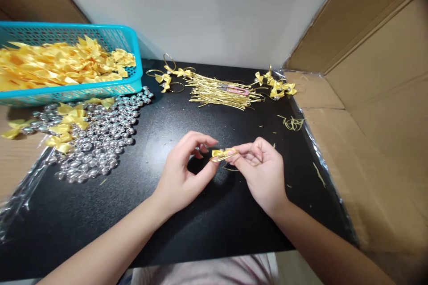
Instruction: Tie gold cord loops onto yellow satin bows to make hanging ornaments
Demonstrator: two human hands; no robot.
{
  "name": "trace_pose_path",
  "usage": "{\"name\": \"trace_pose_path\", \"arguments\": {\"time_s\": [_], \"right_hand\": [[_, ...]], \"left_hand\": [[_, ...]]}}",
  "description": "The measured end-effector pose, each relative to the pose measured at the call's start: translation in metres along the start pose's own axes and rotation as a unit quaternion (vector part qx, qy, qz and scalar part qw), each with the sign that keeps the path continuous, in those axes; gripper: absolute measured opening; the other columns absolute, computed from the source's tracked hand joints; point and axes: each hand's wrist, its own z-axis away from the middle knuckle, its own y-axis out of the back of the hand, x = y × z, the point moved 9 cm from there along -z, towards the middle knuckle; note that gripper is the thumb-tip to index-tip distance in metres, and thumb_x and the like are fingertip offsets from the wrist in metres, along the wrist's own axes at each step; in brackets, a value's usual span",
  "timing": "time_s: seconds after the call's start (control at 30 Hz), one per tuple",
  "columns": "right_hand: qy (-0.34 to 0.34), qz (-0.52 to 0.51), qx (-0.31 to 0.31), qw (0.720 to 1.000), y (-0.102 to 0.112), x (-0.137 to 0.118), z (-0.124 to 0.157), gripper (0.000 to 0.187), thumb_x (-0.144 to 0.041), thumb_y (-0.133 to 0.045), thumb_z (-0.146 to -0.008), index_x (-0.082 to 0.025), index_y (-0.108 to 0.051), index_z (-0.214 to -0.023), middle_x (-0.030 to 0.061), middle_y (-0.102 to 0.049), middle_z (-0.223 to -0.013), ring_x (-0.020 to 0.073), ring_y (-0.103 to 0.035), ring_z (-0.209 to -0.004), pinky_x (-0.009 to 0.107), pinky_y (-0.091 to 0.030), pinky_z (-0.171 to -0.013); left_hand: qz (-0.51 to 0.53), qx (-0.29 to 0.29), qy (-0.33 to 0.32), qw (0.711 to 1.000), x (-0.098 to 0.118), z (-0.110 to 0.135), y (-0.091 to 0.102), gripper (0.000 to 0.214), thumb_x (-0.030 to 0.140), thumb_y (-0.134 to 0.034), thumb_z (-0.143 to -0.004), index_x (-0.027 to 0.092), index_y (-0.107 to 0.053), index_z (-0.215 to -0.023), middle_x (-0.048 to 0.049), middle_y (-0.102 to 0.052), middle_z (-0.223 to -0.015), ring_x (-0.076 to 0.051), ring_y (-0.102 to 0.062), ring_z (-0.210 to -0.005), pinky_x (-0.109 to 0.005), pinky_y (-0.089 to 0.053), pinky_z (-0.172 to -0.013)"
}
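Over the middle of the black tabletop [207,227], both hands meet on a small yellow satin bow [223,153] with a thin gold cord looped around it. My left hand [185,173] pinches the bow's left end between thumb and forefinger. My right hand [261,171] has its fingers closed on the bow's right end and the cord. A loose bit of gold cord hangs just under the bow.
A teal basket [100,89] of yellow bows stands at the back left. Silver beads [96,138] with loose bows lie in front of it. Cut gold cords [220,91] with a pink-handled tool lie at the back, finished bows [276,84] to their right. Cardboard flaps [368,133] line the right side.
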Motion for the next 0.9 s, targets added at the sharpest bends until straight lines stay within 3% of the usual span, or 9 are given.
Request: {"name": "trace_pose_path", "arguments": {"time_s": [0.1, 0.3, 0.43, 0.57, 0.77, 0.83, 0.9], "right_hand": [[-0.005, -0.001, -0.008, 1.000, -0.001, 0.001, 0.000, 0.049, -0.021, -0.081, -0.067, -0.023, -0.033, -0.060, 0.0018, -0.075, -0.072, 0.0162, -0.072, -0.066, 0.026, -0.060, -0.060], [-0.018, -0.005, -0.009, 1.000, -0.001, 0.002, 0.000, 0.049, -0.021, -0.080, -0.067, -0.023, -0.032, -0.060, 0.0009, -0.074, -0.070, 0.0156, -0.072, -0.064, 0.026, -0.061, -0.062], [-0.012, -0.013, -0.016, 1.000, -0.003, 0.002, 0.001, 0.049, -0.021, -0.081, -0.067, -0.023, -0.032, -0.060, 0.0008, -0.074, -0.070, 0.0168, -0.073, -0.066, 0.027, -0.062, -0.063], [-0.001, -0.008, -0.018, 1.000, -0.004, 0.001, 0.001, 0.050, -0.023, -0.081, -0.068, -0.023, -0.032, -0.060, 0.0018, -0.075, -0.071, 0.0187, -0.074, -0.069, 0.029, -0.062, -0.065], [-0.010, 0.005, 0.008, 1.000, 0.001, 0.001, -0.002, 0.053, -0.025, -0.084, -0.063, -0.023, -0.031, -0.060, 0.0003, -0.072, -0.066, 0.0172, -0.072, -0.063, 0.027, -0.060, -0.060], [-0.018, 0.002, 0.008, 1.000, 0.002, 0.003, -0.003, 0.053, -0.025, -0.084, -0.063, -0.023, -0.031, -0.060, -0.0001, -0.072, -0.065, 0.0162, -0.071, -0.061, 0.026, -0.060, -0.060], [-0.023, -0.001, 0.005, 1.000, 0.002, 0.004, -0.004, 0.053, -0.025, -0.083, -0.063, -0.023, -0.031, -0.060, -0.0001, -0.072, -0.065, 0.0158, -0.070, -0.061, 0.026, -0.059, -0.060]], "left_hand": [[0.009, -0.037, 0.000, 0.999, 0.000, 0.001, -0.007, 0.011, 0.017, -0.062, -0.082, 0.017, -0.065, -0.093, -0.0021, -0.065, -0.080, -0.014, -0.059, -0.070, -0.026, -0.047, -0.065], [-0.004, -0.003, -0.015, 1.000, 0.006, -0.001, -0.002, 0.005, 0.015, -0.066, -0.079, 0.019, -0.069, -0.081, -0.0004, -0.069, -0.073, -0.012, -0.060, -0.065, -0.024, -0.047, -0.062], [0.074, -0.015, 0.089, 0.993, -0.010, -0.001, -0.006, 0.005, 0.023, -0.070, -0.077, 0.019, -0.070, -0.075, -0.0013, -0.069, -0.070, -0.013, -0.060, -0.063, -0.025, -0.047, -0.061], [0.222, -0.038, 0.239, 0.945, -0.037, 0.005, -0.019, 0.011, 0.026, -0.074, -0.073, 0.016, -0.070, -0.072, -0.0026, -0.070, -0.066, -0.014, -0.062, -0.062, -0.024, -0.048, -0.061], [0.382, -0.045, 0.343, 0.857, -0.055, 0.015, -0.034, 0.020, 0.027, -0.074, -0.070, 0.015, -0.073, -0.086, -0.0037, -0.072, -0.076, -0.012, -0.063, -0.063, -0.023, -0.050, -0.062], [0.390, -0.046, 0.340, 0.855, -0.054, 0.016, -0.034, 0.020, 0.027, -0.074, -0.071, 0.015, -0.073, -0.087, -0.0043, -0.073, -0.080, -0.012, -0.064, -0.066, -0.022, -0.051, -0.064], [0.366, -0.038, 0.321, 0.873, -0.049, 0.014, -0.032, 0.019, 0.025, -0.078, -0.069, 0.016, -0.072, -0.085, -0.0031, -0.074, -0.078, -0.012, -0.064, -0.067, -0.021, -0.051, -0.065]]}}
